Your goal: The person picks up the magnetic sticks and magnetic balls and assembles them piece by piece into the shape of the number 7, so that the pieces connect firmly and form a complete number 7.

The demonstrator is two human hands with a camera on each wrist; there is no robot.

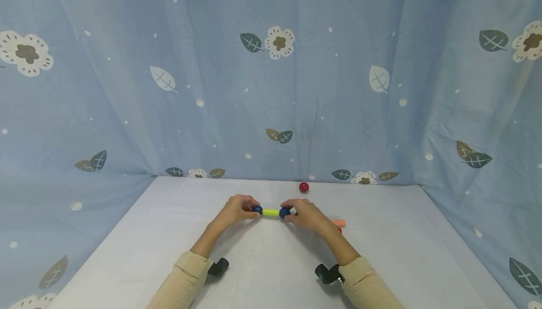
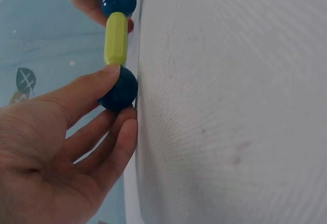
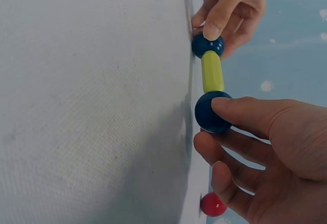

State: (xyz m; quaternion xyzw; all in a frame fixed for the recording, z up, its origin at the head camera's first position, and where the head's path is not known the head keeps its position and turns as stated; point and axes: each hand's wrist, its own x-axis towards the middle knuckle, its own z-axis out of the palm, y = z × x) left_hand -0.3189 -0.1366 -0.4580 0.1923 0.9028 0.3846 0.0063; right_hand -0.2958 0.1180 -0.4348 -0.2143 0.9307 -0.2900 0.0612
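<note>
Over the white surface (image 1: 271, 262), the left grip (image 1: 238, 209) and right grip (image 1: 308, 215), fingers curled to ball width, hold a faceted lime-yellow rod (image 1: 270, 212) between them by glossy navy-blue balls (image 3: 206, 116), one pinched in each. Joining seems in hand; the next move likely calls for aligned inward pressure.

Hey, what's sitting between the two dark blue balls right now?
A yellow-green rod spans the gap, from the blue ball in the left hand's grip to the one in the right hand's; head and both wrist views show it.
</note>
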